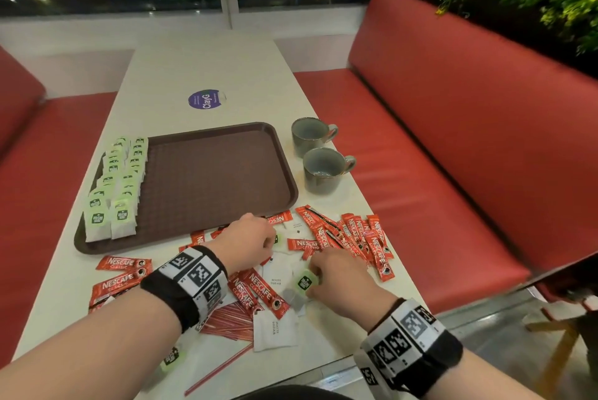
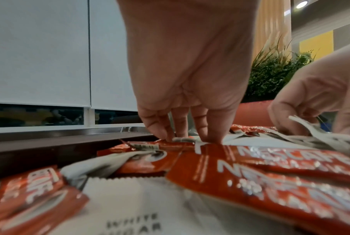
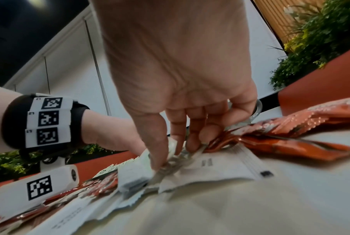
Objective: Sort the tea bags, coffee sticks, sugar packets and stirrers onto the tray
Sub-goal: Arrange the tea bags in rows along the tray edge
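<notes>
On the table, right hand fingers pinch a tea bag; left hand's grip unclear.

Dim indoor light, wide-angle bending at edges, wrist views blurred and soft up close.

I see a long pale bench running away from me. On it lies a brown tray, and just right of the tray stand two grey cups. Farther off is a round purple sticker. Near me, red coffee sticks, white sugar packets, red stirrers and a few green tea bags lie scattered and overlapping.
</notes>
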Action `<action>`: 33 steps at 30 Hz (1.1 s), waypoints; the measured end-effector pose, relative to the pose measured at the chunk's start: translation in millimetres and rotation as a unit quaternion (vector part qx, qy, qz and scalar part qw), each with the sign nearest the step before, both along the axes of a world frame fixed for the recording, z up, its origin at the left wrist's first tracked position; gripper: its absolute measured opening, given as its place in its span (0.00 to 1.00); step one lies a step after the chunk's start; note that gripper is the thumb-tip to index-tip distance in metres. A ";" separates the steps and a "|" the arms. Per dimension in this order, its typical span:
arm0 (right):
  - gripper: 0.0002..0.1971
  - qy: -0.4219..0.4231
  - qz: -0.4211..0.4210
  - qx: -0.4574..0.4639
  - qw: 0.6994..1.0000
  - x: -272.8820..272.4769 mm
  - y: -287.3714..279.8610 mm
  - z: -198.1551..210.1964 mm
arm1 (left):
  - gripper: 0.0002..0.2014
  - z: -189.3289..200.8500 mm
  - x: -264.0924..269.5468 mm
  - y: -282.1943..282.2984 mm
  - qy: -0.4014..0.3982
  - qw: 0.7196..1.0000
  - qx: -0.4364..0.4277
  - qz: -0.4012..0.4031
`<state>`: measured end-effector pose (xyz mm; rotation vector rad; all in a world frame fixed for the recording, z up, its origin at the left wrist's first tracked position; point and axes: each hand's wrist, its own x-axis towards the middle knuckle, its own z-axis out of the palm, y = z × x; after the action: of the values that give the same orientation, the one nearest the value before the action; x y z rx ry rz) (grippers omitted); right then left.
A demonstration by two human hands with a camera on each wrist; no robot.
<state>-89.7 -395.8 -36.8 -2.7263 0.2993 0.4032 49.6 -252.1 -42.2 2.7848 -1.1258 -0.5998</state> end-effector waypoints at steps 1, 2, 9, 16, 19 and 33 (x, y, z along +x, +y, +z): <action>0.08 0.003 -0.002 0.010 1.000 -0.2 0.0 -0.9 | 0.06 -1.0 0.4 0.7 0.014 1.000 -0.002 0.008; 0.11 0.005 -0.008 0.024 1.000 -0.2 -0.4 -2.8 | 0.05 -1.9 1.0 1.5 0.024 1.000 -0.005 0.018; 0.04 -0.070 -0.047 0.067 0.994 -3.8 -7.9 -8.3 | 0.07 0.8 -0.5 1.4 0.030 0.998 -0.040 0.044; 0.03 -0.049 -0.058 0.078 0.994 3.5 -8.9 -4.6 | 0.14 2.4 -6.5 9.1 0.065 0.984 -0.135 0.093; 0.05 -0.047 -0.073 0.106 0.991 4.2 -9.5 -1.5 | 0.08 7.1 -8.6 15.8 0.091 0.972 -0.177 0.128; 0.08 -0.088 -0.045 0.482 0.870 23.3 6.2 50.6 | 0.06 30.1 -27.3 30.3 0.474 0.722 -0.399 0.308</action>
<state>-66.4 -389.6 13.8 -1.7335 0.1150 0.1875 22.3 -221.8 -12.1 1.5161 -0.1022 -0.9487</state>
